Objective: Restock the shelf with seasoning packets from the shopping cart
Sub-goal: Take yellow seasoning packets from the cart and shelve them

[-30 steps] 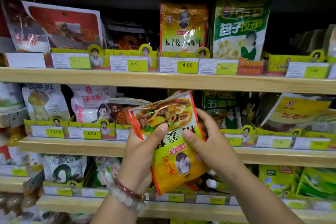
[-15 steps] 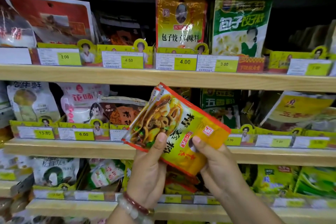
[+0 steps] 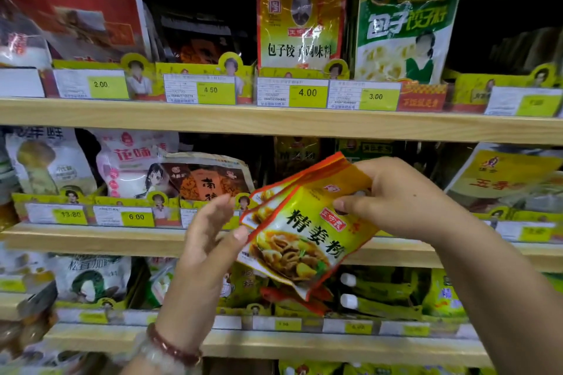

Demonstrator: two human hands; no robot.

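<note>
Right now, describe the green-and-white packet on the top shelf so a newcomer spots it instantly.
Start at the top shelf and find the 3.00 price tag. The green-and-white packet stands upright just behind it, right of the yellow packet tagged 4.00. It is the only one there with a green top, big white characters and a figure in a green apron.

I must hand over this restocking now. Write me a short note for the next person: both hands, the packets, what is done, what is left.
Right hand: pinches the top corner of the yellow seasoning packets; at least two, stacked and tilted.
Left hand: fingers straight, thumb touching the packets' left edge.
Packets: in front of the middle shelf, not on it yet.
Done: packets brought up to the shelf.
Left: slide them into their slot; the cart is out of view.
</note>
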